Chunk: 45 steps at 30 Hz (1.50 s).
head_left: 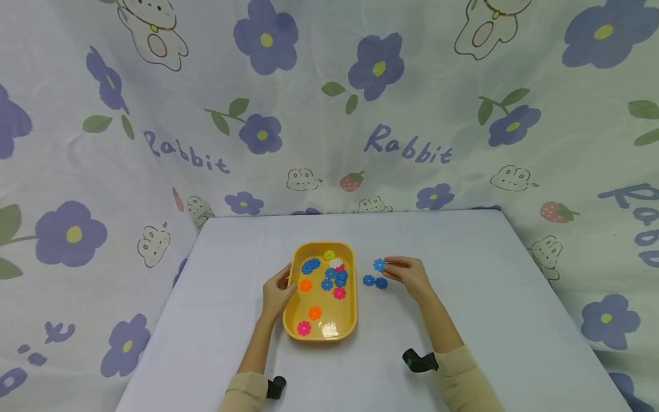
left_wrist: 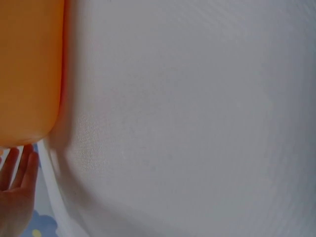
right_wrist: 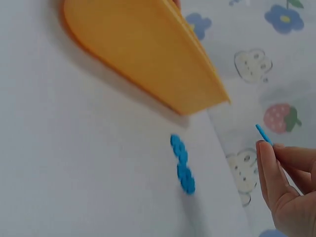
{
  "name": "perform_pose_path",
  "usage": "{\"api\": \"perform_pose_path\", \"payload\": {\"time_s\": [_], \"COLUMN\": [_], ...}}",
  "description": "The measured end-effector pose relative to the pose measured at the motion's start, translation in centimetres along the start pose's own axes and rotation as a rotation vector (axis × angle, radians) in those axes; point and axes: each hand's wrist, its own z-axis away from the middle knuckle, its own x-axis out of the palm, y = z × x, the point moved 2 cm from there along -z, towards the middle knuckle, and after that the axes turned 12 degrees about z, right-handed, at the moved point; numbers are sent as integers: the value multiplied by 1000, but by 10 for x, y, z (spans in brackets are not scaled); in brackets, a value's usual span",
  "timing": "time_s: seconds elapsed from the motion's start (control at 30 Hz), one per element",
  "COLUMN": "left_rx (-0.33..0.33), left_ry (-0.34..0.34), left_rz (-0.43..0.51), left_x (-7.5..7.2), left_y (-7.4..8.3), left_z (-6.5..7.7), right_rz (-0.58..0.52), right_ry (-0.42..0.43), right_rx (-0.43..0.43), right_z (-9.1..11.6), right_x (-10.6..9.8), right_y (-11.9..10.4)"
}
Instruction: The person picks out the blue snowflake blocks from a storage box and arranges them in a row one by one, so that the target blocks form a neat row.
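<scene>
On the white table stands a yellow tray [head_left: 329, 333] with flower-shaped plastic discs in it. My left hand [head_left: 278, 293] grips the tray's left rim, thumb on the rim and fingers along the outer wall. Between thumb and fingertips, my right hand [head_left: 412, 276] pinches a light-blue flower disc [head_left: 378, 264], seen edge-on in the right wrist view. Just below that hand, two joined blue discs [head_left: 374, 281] lie on the table, right of the tray; the right wrist view shows this blue pair [right_wrist: 182, 164] too.
Inside the tray are several blue discs [head_left: 327, 284], orange discs [head_left: 315, 313], pink discs [head_left: 304, 328], a white disc [head_left: 336, 263] and a yellow-green disc [head_left: 329, 255]. A patterned curtain [head_left: 319, 114] hangs behind the table [head_left: 231, 274]. Each wrist wears a black camera [head_left: 419, 361].
</scene>
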Motion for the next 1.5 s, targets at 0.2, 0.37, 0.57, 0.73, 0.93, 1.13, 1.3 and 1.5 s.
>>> {"api": "perform_pose_path", "payload": {"time_s": [0.2,0.37,0.57,0.73,0.93,1.13,1.3,1.5], "left_rx": [-11,-14,-22,-10,0,2,-2,-9], "left_ry": [-5,3,-1,1,-5,-1,2,3], "left_rz": [21,-3,11,2,10,5,0,-1], "left_x": [-1,-1,0,0,0,-1,0,1], "left_y": [-2,-4,2,2,2,2,2,2], "left_z": [0,0,3,3,3,2,3,3], "right_rz": [13,85,206,267,318,320,329,339], "right_ry": [41,59,108,144,136,122,111,105], "right_rx": [59,82,119,132,117,111,110,98], "right_z": [7,12,14,15,14,13,13,12], "right_x": [-28,-38,-39,-37,-34,-32,-31,-30], "right_y": [19,33,44,47,48,48,50,51]}}
